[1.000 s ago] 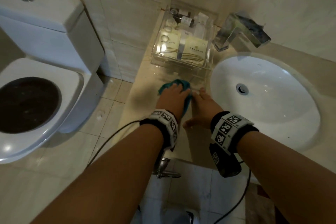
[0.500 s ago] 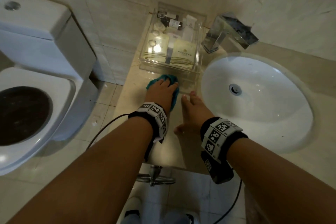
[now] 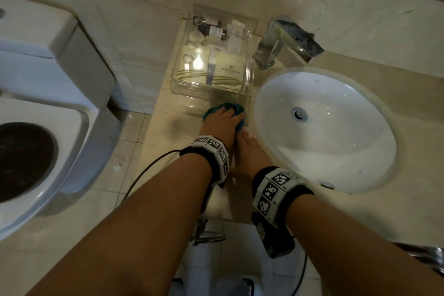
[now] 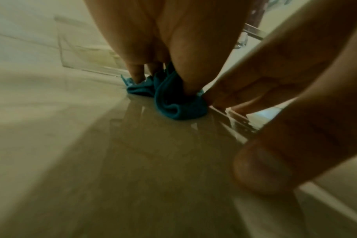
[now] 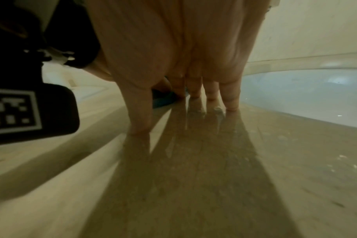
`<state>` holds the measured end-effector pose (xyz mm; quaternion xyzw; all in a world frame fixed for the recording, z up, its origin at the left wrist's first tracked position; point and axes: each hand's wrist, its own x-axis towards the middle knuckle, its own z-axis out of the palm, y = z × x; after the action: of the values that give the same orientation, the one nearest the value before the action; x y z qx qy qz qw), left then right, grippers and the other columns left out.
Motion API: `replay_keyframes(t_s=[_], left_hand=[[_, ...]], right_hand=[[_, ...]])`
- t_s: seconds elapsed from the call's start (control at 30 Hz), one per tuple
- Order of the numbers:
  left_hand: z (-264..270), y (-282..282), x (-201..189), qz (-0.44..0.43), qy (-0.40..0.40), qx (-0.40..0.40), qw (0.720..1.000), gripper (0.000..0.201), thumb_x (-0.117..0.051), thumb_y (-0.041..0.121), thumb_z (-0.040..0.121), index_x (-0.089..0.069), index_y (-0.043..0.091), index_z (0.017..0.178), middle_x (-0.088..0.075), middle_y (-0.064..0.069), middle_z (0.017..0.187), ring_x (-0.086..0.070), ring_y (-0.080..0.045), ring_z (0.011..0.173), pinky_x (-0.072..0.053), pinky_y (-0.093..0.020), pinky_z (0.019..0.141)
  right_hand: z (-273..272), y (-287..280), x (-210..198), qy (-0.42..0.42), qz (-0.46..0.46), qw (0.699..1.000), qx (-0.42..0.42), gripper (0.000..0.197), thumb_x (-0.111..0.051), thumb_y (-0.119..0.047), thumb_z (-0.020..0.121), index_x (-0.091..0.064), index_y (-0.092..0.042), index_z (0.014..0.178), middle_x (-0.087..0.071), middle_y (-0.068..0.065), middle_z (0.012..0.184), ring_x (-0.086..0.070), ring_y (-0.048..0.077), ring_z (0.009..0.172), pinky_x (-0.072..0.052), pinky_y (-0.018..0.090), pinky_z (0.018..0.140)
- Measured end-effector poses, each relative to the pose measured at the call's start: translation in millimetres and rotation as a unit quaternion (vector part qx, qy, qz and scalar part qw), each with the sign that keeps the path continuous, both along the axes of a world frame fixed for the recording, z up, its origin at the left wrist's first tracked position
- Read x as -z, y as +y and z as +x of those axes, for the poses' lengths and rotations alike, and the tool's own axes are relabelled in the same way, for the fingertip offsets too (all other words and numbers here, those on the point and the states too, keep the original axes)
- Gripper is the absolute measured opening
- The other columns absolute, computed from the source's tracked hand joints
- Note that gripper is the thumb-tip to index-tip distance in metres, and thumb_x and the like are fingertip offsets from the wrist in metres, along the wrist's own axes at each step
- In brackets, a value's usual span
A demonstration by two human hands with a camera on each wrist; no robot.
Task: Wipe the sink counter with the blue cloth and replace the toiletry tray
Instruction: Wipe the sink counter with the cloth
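Left hand presses the bunched blue cloth on the table beside the sink.

The left hand [image 3: 222, 122] grips the blue cloth [image 4: 173, 98] with curled fingers, just in front of the clear toiletry tray [image 3: 211, 90] and left of the sink [image 3: 336, 151]. The right hand [image 3: 247, 151] rests flat on the table [image 5: 194, 177], fingers straight, holding nothing, touching the cloth's near edge.

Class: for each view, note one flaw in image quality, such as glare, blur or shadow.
Head view: bright glare on the clear toiletry tray. Left wrist view: the near thumb is out of focus. Right wrist view: fingers cast long shadows on the glossy counter.
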<state>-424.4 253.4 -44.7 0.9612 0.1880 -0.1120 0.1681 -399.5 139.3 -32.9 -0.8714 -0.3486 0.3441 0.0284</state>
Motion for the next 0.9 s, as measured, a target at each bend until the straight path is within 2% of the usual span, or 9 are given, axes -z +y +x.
replay_keyframes(t_s=[0.1, 0.2, 0.37, 0.43, 0.5, 0.63, 0.73, 0.83, 0.9], left_hand=[[-4.8, 7.7, -1.0, -0.006, -0.003, 0.023, 1.0, 0.058, -0.047, 0.025, 0.097, -0.023, 0.026, 0.149, -0.024, -0.004, 0.156, -0.021, -0.025, 0.143, -0.021, -0.036, 0.117], [-30.5, 20.1, -3.7, -0.013, -0.033, -0.02, 0.999, 0.055, -0.046, 0.028, 0.097, -0.027, 0.026, 0.148, -0.029, -0.004, 0.153, -0.028, -0.025, 0.139, -0.025, -0.035, 0.114], [-98.9, 31.1, 0.0, -0.008, -0.038, -0.084, 0.996, 0.064, -0.05, 0.044, 0.092, -0.025, 0.027, 0.149, -0.028, -0.002, 0.153, -0.03, -0.024, 0.138, -0.026, -0.036, 0.113], [-109.7, 24.5, -0.9, 0.004, -0.018, -0.112, 0.994, 0.064, -0.046, 0.047, 0.094, -0.024, 0.025, 0.149, -0.028, -0.005, 0.153, -0.03, -0.026, 0.138, -0.024, -0.036, 0.113], [-105.3, 8.1, -3.7, 0.016, -0.016, -0.126, 0.992, 0.06, -0.042, 0.049, 0.095, -0.031, 0.022, 0.147, -0.033, -0.008, 0.151, -0.033, -0.028, 0.135, -0.026, -0.037, 0.112], [-92.3, -45.0, -2.8, -0.001, -0.042, 0.002, 0.999, 0.04, -0.045, 0.027, 0.096, -0.05, 0.02, 0.136, -0.05, -0.007, 0.134, -0.046, -0.027, 0.122, -0.036, -0.036, 0.102], [-99.3, -74.3, 1.4, -0.023, -0.05, 0.065, 0.996, 0.043, -0.045, 0.017, 0.096, -0.047, 0.019, 0.138, -0.047, -0.007, 0.14, -0.043, -0.026, 0.128, -0.032, -0.034, 0.107], [-116.6, -65.4, 3.5, -0.007, -0.063, 0.069, 0.996, 0.044, -0.044, 0.018, 0.098, -0.043, 0.024, 0.141, -0.042, -0.002, 0.145, -0.041, -0.023, 0.13, -0.033, -0.033, 0.106], [-133.4, -39.9, 1.4, -0.005, -0.073, -0.001, 0.997, 0.043, -0.047, 0.018, 0.097, -0.046, 0.026, 0.139, -0.043, -0.002, 0.144, -0.044, -0.026, 0.127, -0.036, -0.034, 0.102]], right_hand=[[1.0, 0.2, -0.2, -0.003, -0.01, 1.0, -0.007, 0.11, -0.071, -0.041, 0.075, 0.008, -0.022, 0.149, 0.013, 0.005, 0.158, 0.003, 0.029, 0.146, -0.014, 0.046, 0.119], [0.8, 0.9, -6.4, -0.013, -0.03, 0.999, -0.017, 0.108, -0.073, -0.042, 0.073, 0.0, -0.021, 0.149, 0.012, 0.007, 0.158, 0.001, 0.031, 0.146, -0.017, 0.045, 0.118], [1.4, 5.3, -5.2, -0.022, -0.036, 0.999, -0.02, 0.11, -0.076, -0.043, 0.07, -0.003, -0.019, 0.149, 0.01, 0.008, 0.158, -0.001, 0.033, 0.145, -0.019, 0.047, 0.117], [0.3, 4.2, -5.0, -0.022, -0.029, 0.999, -0.016, 0.11, -0.075, -0.043, 0.071, -0.002, -0.018, 0.149, 0.011, 0.008, 0.158, -0.001, 0.032, 0.145, -0.018, 0.046, 0.118], [-4.0, -3.4, -5.3, -0.028, -0.007, 1.0, -0.008, 0.107, -0.073, -0.044, 0.073, -0.004, -0.017, 0.149, 0.007, 0.008, 0.158, -0.003, 0.029, 0.146, -0.015, 0.042, 0.119], [-16.7, -38.5, -5.4, -0.043, 0.009, 0.999, 0.018, 0.097, -0.069, -0.045, 0.077, -0.01, -0.019, 0.149, 0.001, 0.008, 0.158, -0.008, 0.026, 0.146, -0.013, 0.035, 0.119], [-22.9, -56.5, -6.2, -0.039, 0.0, 0.999, 0.032, 0.09, -0.066, -0.044, 0.08, -0.012, -0.025, 0.148, 0.0, 0.008, 0.158, -0.008, 0.029, 0.145, -0.013, 0.038, 0.119], [-24.3, -54.2, -9.0, -0.045, -0.016, 0.999, 0.025, 0.091, -0.067, -0.043, 0.08, -0.01, -0.025, 0.149, 0.002, 0.01, 0.158, -0.006, 0.031, 0.145, -0.014, 0.039, 0.119], [-24.8, -51.6, -11.6, -0.034, -0.021, 0.999, 0.031, 0.095, -0.07, -0.042, 0.078, -0.009, -0.024, 0.149, 0.004, 0.009, 0.158, -0.004, 0.032, 0.145, -0.014, 0.04, 0.119]])
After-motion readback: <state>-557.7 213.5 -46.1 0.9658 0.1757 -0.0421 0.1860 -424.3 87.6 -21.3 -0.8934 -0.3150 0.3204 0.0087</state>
